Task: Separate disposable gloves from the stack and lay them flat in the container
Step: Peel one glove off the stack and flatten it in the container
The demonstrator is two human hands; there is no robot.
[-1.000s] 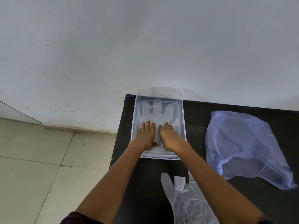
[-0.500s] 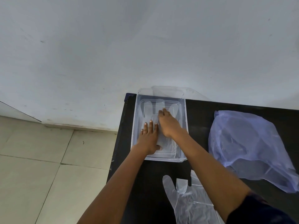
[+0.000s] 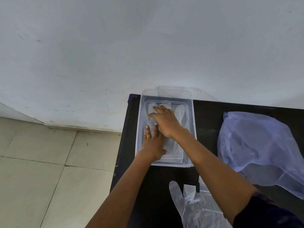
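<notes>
A clear plastic container (image 3: pixel 192 116) stands at the far left corner of the black table. A thin transparent glove (image 3: pixel 175 146) lies flat on its floor. My left hand (image 3: pixel 153 144) presses palm-down on the glove's near part, fingers spread. My right hand (image 3: pixel 166 121) lies flat on the glove's far part, fingers reaching toward the back wall. Neither hand grips anything. The stack of clear disposable gloves (image 3: pixel 195 209) lies on the table near me, partly hidden by my right forearm.
A crumpled bluish plastic bag (image 3: pixel 261 147) lies on the black table (image 3: pixel 209 116) at the right. The container's clear lid (image 3: pixel 177 90) leans on the white wall behind it. The table's left edge drops to a tiled floor (image 3: pixel 41 170).
My right hand has slid away from me along the glove, from beside the left hand to the container's far end. The left hand has stayed pressed at the near part.
</notes>
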